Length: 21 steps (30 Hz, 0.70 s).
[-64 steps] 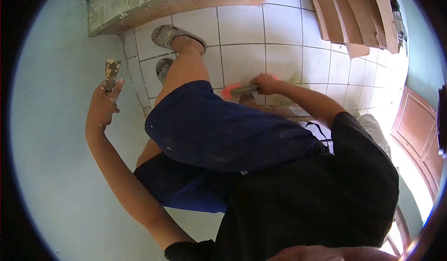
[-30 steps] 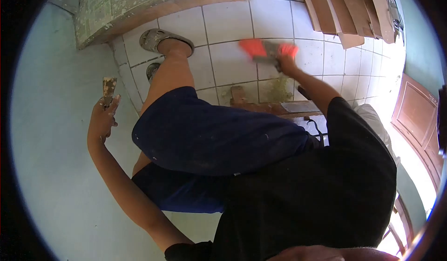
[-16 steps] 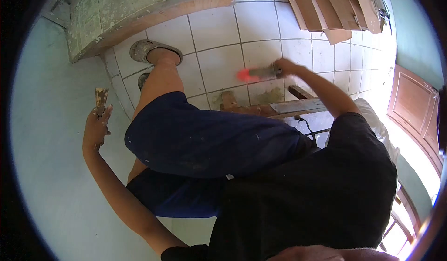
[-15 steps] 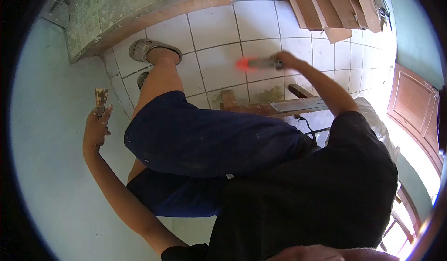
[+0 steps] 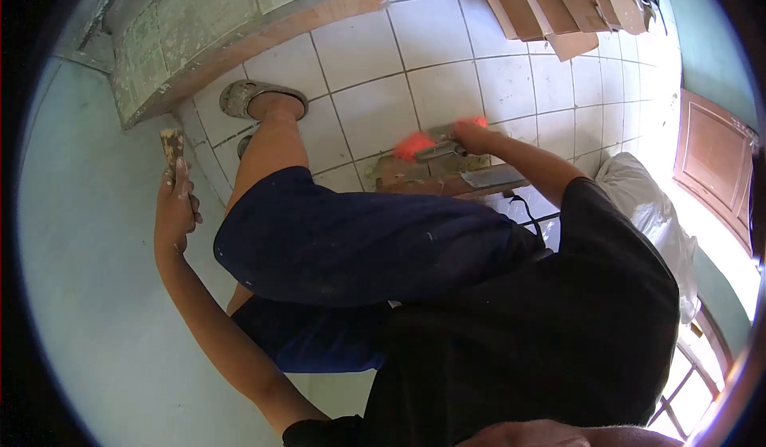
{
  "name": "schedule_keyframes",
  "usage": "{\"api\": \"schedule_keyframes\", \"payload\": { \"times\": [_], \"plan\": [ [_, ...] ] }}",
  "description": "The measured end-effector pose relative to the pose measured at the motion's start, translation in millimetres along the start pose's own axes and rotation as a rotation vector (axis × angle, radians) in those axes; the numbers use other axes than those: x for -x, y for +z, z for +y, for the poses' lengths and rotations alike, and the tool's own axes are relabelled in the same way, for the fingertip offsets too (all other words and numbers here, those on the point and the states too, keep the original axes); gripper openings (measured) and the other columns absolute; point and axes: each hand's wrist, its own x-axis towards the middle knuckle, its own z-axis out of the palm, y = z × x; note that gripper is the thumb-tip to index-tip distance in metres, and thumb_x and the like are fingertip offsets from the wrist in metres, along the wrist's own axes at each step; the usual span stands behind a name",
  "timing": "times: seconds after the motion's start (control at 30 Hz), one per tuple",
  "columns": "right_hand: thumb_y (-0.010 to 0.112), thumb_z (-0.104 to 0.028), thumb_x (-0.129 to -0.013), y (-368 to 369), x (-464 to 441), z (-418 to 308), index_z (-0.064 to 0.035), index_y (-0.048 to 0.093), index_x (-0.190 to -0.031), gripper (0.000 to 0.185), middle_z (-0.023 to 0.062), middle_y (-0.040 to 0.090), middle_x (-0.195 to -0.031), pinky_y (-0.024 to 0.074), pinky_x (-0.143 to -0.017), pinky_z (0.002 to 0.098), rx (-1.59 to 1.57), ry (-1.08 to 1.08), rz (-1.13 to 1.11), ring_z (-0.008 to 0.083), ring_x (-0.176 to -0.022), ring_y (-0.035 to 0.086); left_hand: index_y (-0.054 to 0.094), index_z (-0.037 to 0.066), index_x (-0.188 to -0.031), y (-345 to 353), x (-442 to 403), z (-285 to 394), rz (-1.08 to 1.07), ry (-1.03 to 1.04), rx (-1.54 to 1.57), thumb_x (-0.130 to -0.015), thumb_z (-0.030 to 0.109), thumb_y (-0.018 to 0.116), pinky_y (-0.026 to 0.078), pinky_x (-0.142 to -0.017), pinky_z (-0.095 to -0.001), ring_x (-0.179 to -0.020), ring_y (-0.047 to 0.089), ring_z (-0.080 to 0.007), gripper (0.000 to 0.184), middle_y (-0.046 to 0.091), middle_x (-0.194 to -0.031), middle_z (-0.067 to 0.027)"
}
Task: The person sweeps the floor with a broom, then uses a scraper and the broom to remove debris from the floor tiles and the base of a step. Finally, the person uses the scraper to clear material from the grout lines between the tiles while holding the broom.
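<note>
My left hand (image 5: pixel 177 207) is closed around the handle of a putty knife (image 5: pixel 171 145), whose stained, paint-crusted blade points up the view beside the pale green wall (image 5: pixel 88 231). In my right hand (image 5: pixel 476 138) is a grey hand tool with bright red ends (image 5: pixel 435 148), smeared by motion; its exact kind cannot be made out. That tool appears over the near end of a low wooden bench (image 5: pixel 447 185), in front of my knee. Whether it touches the wood is unclear. My fingers hide part of its grip.
A tiled ledge (image 5: pixel 191 32) with a worn, spattered top runs along the upper left. Brown cardboard sheets (image 5: pixel 550 4) lie on the white tile floor (image 5: pixel 359 48) at the upper right. A white plastic sack (image 5: pixel 650 207) and a brown wooden panel (image 5: pixel 714 168) are at the right.
My right hand has brought the red-ended tool closer to my body and the bench, turning it. My left hand has shifted slightly right with the putty knife still in it.
</note>
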Motion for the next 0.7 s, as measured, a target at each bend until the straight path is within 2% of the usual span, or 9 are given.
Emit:
{"api": "schedule_keyframes", "payload": {
  "times": [0.03,0.13,0.27,0.37,0.47,0.53,0.6,0.67,0.7],
  "plan": [
    [0.073,-0.012,-0.066,-7.3,-2.8,-2.3,-0.0088,0.068,-0.088,0.022,0.0155,0.068,-0.087,0.0507,-0.076,0.0495,-0.08,0.052,0.015,0.0364,-0.085,0.066,0.054,0.006,-0.124,2.4,2.2,8.0,0.011,0.008,0.01,-0.098,0.056,0.047,0.035,-0.04,-0.0235,-0.05,0.042,-0.0062,0.057,0.043,-0.072,0.002],
    [0.072,-0.012,-0.066,-64.1,-16.0,-6.9,-0.0095,0.067,-0.089,0.024,0.0154,0.069,-0.086,0.051,-0.076,0.0492,-0.057,0.109,-0.03,0.0362,-0.086,0.066,0.054,0.006,-0.123,9.1,17.5,28.8,0.002,0.069,0.067,-0.097,0.057,0.048,0.032,-0.039,-0.0231,-0.051,0.042,-0.0058,0.058,0.044,-0.074,0.002],
    [0.068,-0.018,-0.072,-114.0,-49.8,11.6,-0.01,0.066,-0.096,0.025,0.0178,0.069,-0.088,0.0519,-0.077,0.0498,-0.027,0.241,0.476,0.0386,-0.086,0.066,0.055,0.007,-0.122,7.1,26.0,31.9,-0.01,0.048,0.051,-0.096,0.058,0.05,0.031,-0.038,-0.0223,-0.051,0.041,-0.0054,0.057,0.044,-0.075,0.0022],
    [0.071,-0.018,-0.073,-141.4,-69.0,3.7,-0.0115,0.063,-0.109,0.038,0.018,0.068,-0.091,0.0517,-0.077,0.0509,-0.141,0.348,0.66,0.0397,-0.088,0.065,0.056,0.007,-0.112,5.7,37.4,35.6,0.053,0.065,0.046,-0.096,0.059,0.048,0.03,-0.038,-0.022,-0.048,0.037,-0.0045,0.055,0.038,-0.068,0.004],
    [0.07,-0.019,-0.074,-113.9,-90.6,20.6,-0.0107,0.063,-0.109,0.036,0.0191,0.068,-0.09,0.0514,-0.077,0.0516,-0.111,0.367,0.627,0.0405,-0.088,0.064,0.055,0.006,-0.111,-5.6,46.7,32.0,0.124,0.028,0.13,-0.095,0.057,0.052,0.029,-0.038,-0.0218,-0.047,0.036,-0.0044,0.054,0.038,-0.067,0.0046],
    [0.07,-0.019,-0.074,-108.7,-74.8,-8.8,-0.0087,0.063,-0.107,0.035,0.021,0.067,-0.093,0.0511,-0.078,0.0518,-0.108,0.315,0.659,0.0409,-0.09,0.064,0.055,0.004,-0.114,-21.8,61.1,22.2,0.081,0.019,0.157,-0.093,0.055,0.056,0.029,-0.039,-0.022,-0.048,0.036,-0.0041,0.055,0.037,-0.067,0.0047],
    [0.071,-0.019,-0.073,-74.5,-79.4,1.6,-0.0079,0.062,-0.109,0.038,0.0221,0.066,-0.098,0.0512,-0.08,0.0513,0.052,0.263,0.698,0.0413,-0.093,0.063,0.054,0.003,-0.116,-32.6,85.1,12.0,0.148,0.008,0.171,-0.093,0.053,0.058,0.029,-0.039,-0.022,-0.048,0.035,-0.0042,0.055,0.037,-0.067,0.0046],
    [0.07,-0.017,-0.072,-45.5,-75.4,15.7,-0.0086,0.062,-0.115,0.045,0.0222,0.065,-0.103,0.0516,-0.081,0.0494,0.096,0.14,0.733,0.0413,-0.095,0.062,0.054,0.003,-0.118,-39.8,107.3,-0.7,0.199,-0.013,0.186,-0.093,0.051,0.059,0.029,-0.039,-0.022,-0.047,0.035,-0.0044,0.055,0.037,-0.067,0.0044],
    [0.07,-0.017,-0.072,-44.5,-65.0,8.7,-0.0094,0.061,-0.119,0.048,0.0219,0.066,-0.103,0.0517,-0.082,0.0491,0.098,0.171,0.671,0.0417,-0.095,0.063,0.054,0.003,-0.12,-44.4,117.9,-8.6,0.191,0.012,0.183,-0.092,0.05,0.061,0.03,-0.04,-0.0221,-0.048,0.035,-0.0044,0.055,0.039,-0.068,0.0044]
  ]
}}
